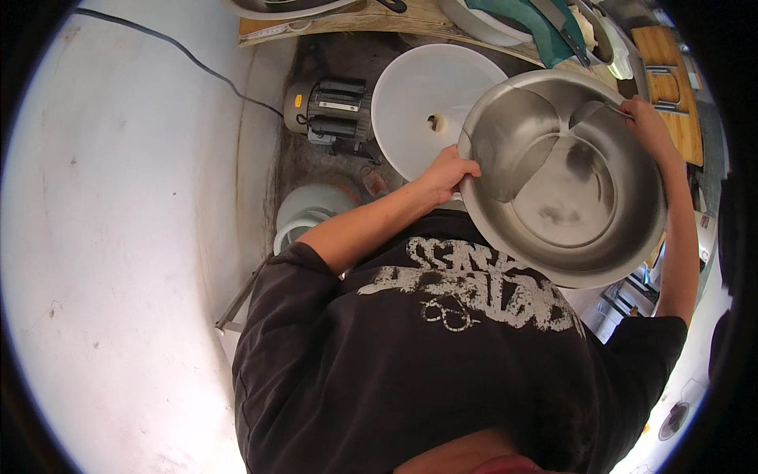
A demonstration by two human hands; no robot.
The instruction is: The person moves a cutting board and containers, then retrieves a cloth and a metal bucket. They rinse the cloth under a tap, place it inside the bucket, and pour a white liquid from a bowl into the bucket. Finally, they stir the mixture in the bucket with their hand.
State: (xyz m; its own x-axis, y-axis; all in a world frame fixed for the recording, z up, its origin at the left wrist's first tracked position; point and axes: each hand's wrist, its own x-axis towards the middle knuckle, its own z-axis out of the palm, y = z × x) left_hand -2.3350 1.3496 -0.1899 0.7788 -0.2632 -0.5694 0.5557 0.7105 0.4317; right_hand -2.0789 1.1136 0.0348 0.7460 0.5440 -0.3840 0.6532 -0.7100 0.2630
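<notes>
A wide stainless-steel basin [568,207] is raised in front of my torso on the right, its inside facing up. My left hand [453,175] grips its left rim, with the thumb over the edge. At the upper right rim is my right hand [642,118], its fingers curled around the edge and a thin metal handle. That handle belongs to what looks like a metal ladle [589,112] lying against the inner wall. A patch of clear liquid [515,148] seems to cover the upper left inside. Just beyond my left hand stands a white funnel-shaped hopper [414,89] with a central hole.
An electric motor [337,106] sits left of the hopper, its cable [195,59] running along the white wall [118,207]. Below it is a pale green rounded vessel [314,207]. A wooden table [355,23] at the top bears a green cloth [551,41] and a knife [559,26].
</notes>
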